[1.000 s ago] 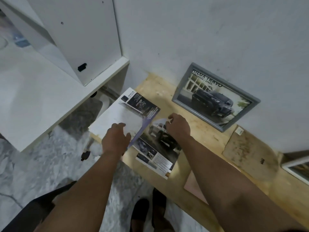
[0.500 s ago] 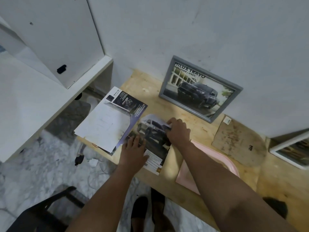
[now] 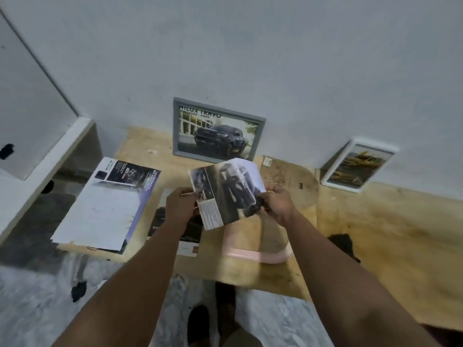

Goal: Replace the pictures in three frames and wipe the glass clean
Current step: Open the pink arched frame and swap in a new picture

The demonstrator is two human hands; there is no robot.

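Wood table (image 3: 375, 221) runs to the wall at back; its near edge cuts across just past the person's feet, w/ marble floor below. White cabinet closes off the left side. Open bare wood at right, between the brown backing board (image 3: 288, 181) and a dark object (image 3: 340, 242) near the right forearm.

Both hands are up above the table holding a car picture (image 3: 225, 194), tilted, over the pink frame (image 3: 258, 254) lying flat near the front edge. Left hand (image 3: 181, 205) grips the picture's left edge, fingers curled round it. Right hand (image 3: 278, 204) pinches the right edge, thumb on the front, fingers bent behind; a small dark bit sits at that pinch, can't tell what.

Grey frame (image 3: 218, 131) w/ a dark truck pic leans on the wall, straight behind the held picture. White frame (image 3: 358, 165) leans on the wall further right, well apart. Stack of brochures (image 3: 105, 204) lies at the left, overhanging the table corner. Another dark print (image 3: 175, 226) lies flat under the left wrist, partly hidden.
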